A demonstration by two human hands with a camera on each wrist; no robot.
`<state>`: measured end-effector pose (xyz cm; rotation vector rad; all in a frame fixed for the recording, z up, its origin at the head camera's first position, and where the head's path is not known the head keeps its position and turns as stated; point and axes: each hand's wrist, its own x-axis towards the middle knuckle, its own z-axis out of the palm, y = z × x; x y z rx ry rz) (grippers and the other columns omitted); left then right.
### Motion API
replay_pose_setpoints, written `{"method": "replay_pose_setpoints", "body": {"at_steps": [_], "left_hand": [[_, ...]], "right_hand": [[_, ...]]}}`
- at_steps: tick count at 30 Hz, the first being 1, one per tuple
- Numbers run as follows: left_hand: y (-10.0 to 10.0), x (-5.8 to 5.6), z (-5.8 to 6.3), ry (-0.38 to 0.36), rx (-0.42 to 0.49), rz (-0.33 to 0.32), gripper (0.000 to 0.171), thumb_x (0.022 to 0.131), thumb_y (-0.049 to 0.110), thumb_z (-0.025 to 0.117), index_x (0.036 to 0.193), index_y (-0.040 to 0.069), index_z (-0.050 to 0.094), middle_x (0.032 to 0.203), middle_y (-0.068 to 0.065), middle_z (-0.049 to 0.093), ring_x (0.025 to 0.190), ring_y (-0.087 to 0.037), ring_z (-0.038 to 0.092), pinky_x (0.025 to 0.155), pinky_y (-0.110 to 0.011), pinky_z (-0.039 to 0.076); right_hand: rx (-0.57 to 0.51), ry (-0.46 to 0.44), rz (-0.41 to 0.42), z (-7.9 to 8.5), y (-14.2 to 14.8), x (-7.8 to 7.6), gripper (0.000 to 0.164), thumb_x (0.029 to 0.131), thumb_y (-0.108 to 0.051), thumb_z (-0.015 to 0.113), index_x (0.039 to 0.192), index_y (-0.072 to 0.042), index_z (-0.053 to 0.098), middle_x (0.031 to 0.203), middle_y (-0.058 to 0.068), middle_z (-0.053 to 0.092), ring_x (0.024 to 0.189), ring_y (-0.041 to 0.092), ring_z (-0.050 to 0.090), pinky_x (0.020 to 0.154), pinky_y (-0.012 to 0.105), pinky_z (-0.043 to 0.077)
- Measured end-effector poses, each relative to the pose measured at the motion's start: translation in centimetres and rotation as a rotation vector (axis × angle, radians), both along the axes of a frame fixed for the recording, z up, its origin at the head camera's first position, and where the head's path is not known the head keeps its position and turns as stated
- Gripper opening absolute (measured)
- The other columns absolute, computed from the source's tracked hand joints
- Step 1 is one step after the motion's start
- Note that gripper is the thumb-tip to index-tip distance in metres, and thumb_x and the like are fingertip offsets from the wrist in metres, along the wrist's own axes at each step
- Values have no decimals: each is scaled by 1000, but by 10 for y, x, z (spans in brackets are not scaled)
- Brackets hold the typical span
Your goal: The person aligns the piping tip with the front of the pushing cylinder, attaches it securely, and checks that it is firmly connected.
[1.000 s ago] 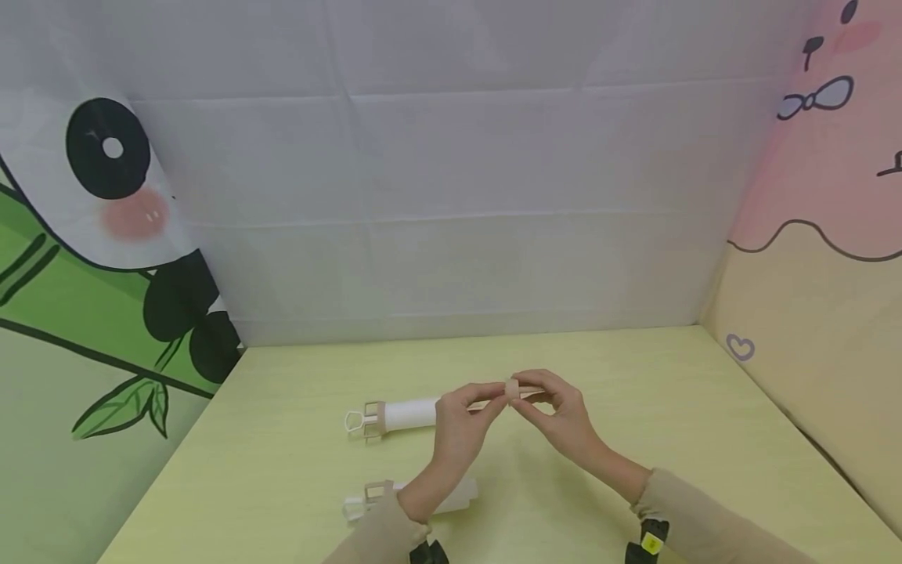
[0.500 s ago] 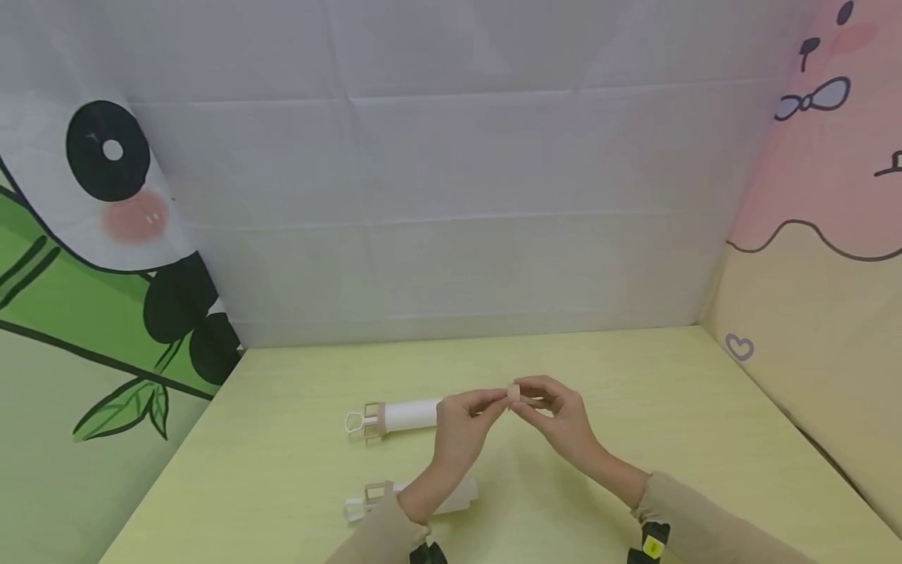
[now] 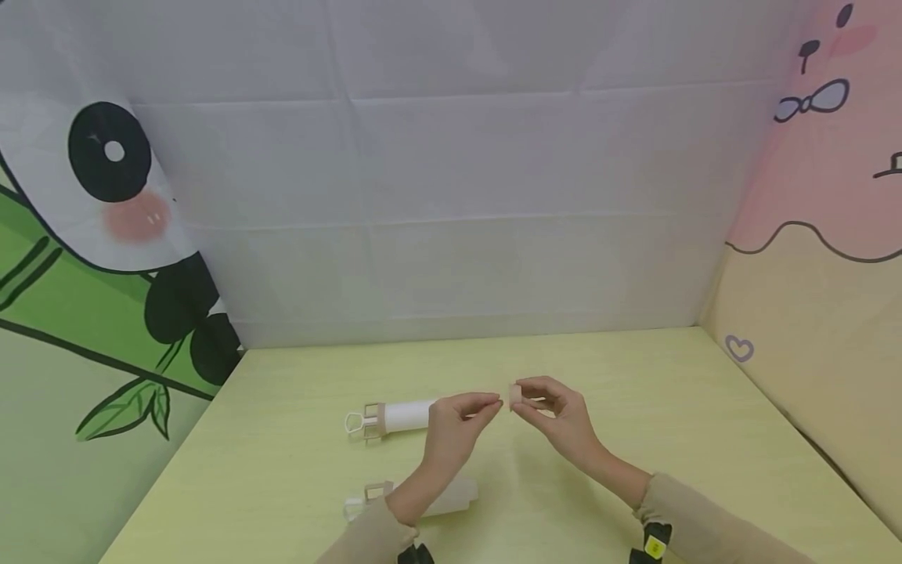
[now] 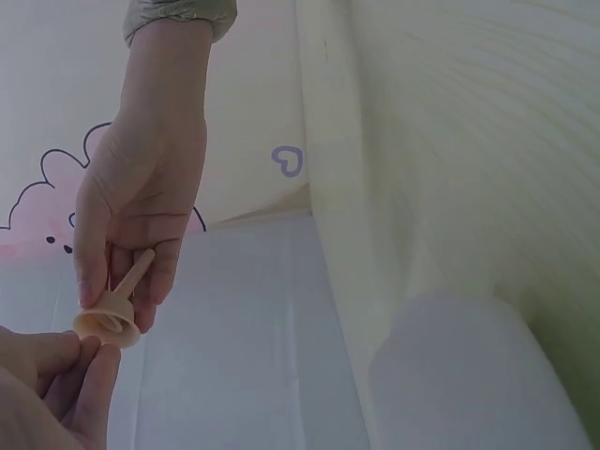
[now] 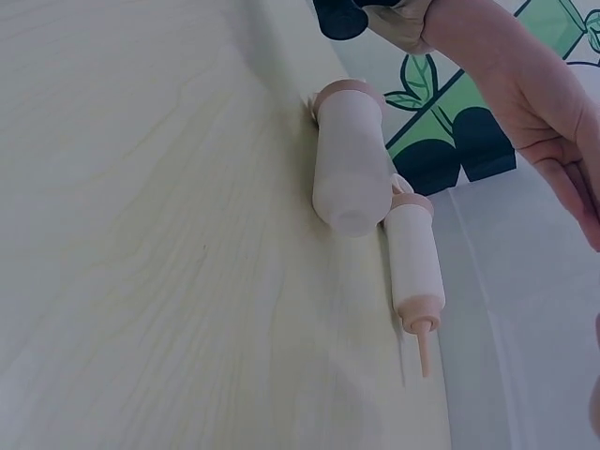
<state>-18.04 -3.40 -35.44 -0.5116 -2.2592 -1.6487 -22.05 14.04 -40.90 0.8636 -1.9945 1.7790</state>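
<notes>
My right hand (image 3: 564, 415) holds a small beige funnel-shaped nozzle cap (image 4: 112, 314) by thumb and fingers, above the table. Its wide mouth faces my left hand (image 3: 451, 427), and its thin spout points back among the right fingers. Thumb and fingertips of the left hand come together just short of the rim in the head view; I cannot tell whether something small is between them. Below the left forearm lies a white syringe-like tube (image 5: 352, 159) with a beige collar and no nozzle on its end. A second such tube (image 5: 417, 253), farther back, carries a beige nozzle.
Both tubes lie on their sides on the pale yellow table (image 3: 634, 392), pull rings to the left. A white cloth wall (image 3: 451, 196) rises behind it. Printed cartoon panels stand at the left and right.
The left hand has drawn back leftward from the nozzle cap, leaving a small gap. The right hand has lowered slightly with the cap still held. The tubes have not moved.
</notes>
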Motion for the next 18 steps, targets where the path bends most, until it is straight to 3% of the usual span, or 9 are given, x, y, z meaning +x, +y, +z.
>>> {"method": "replay_pose_setpoints", "body": {"at_steps": [7,14,18], "left_hand": [[-15,0,-7,-16,-26,17,9,80,0,65,86,-5,70,87,-15,69,78,-27,67,65,-17,52],[-38,-9,-32,2,-60,-3,9,80,8,69,86,2,71,86,-8,70,79,-21,67,65,-18,52],[-56,-9,-39,-51,-124,-21,12,79,16,70,87,7,71,88,-5,70,83,-19,66,68,-19,52]], "right_hand": [[15,19,-15,0,3,0,27,79,5,65,105,3,60,97,13,63,87,12,61,77,26,52],[11,32,-24,-5,7,-3,28,77,8,66,104,3,61,95,16,63,86,10,61,75,24,52],[5,33,-24,-9,9,-4,30,75,13,65,103,6,61,95,19,62,86,9,61,74,22,52]]}}
